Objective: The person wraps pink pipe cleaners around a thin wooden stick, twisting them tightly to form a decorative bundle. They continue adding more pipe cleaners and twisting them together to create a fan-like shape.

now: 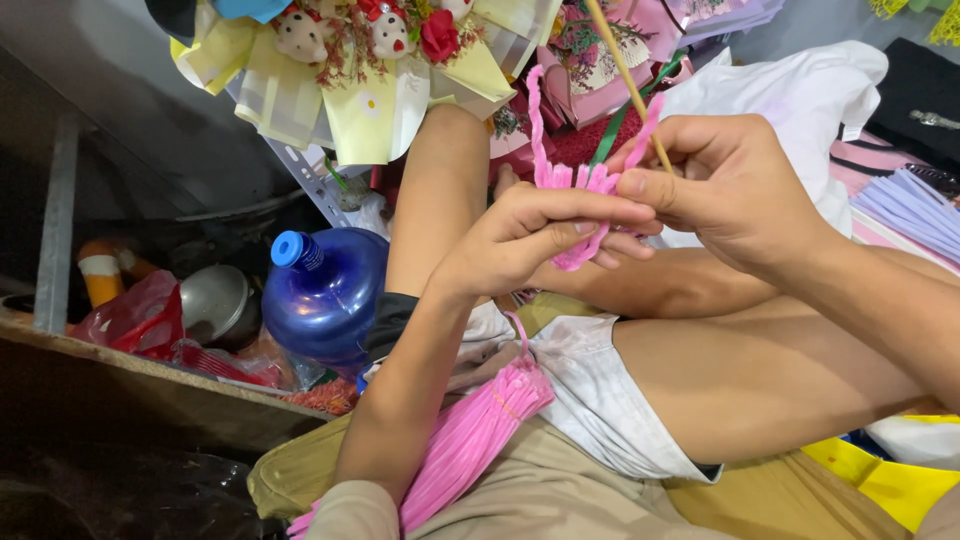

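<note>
Sitting far left on a cluttered floor: a red plastic bag (pixel 135 318), a grey metal bowl (pixel 215 303), then a blue water jug (pixel 325 295) lying on its side with its cap pointing up-left. Hanging above these, a yellow-wrapped bouquet (pixel 370 95) with small doll heads tucked among red flowers. Lying lower, across the lap and shorts, a thick bundle of pink pipe cleaners (pixel 470 435), bound near its upper end and slanting toward the bottom edge.

Raised at centre, left hand (pixel 530 240) with fingers pressed together and curled around the lower part of a pink pipe-cleaner piece (pixel 585 185), folded into several short loops, one loose end standing up tall beside them. Meeting it from the right, right hand (pixel 725 190), thumb and forefinger pinching the loops' upper edge together with a thin wooden stick (pixel 625 75) that slants up out of the top of view. Piled further right, white cloth (pixel 800 95) and a stack of lilac strips (pixel 915 210).

Likely risks: loops springing open or sliding off the stick if either pinch loosens, since bent wire pushes back; the tall free end snagging on the bouquet close behind; the lap bundle rolling off if the knees shift.
</note>
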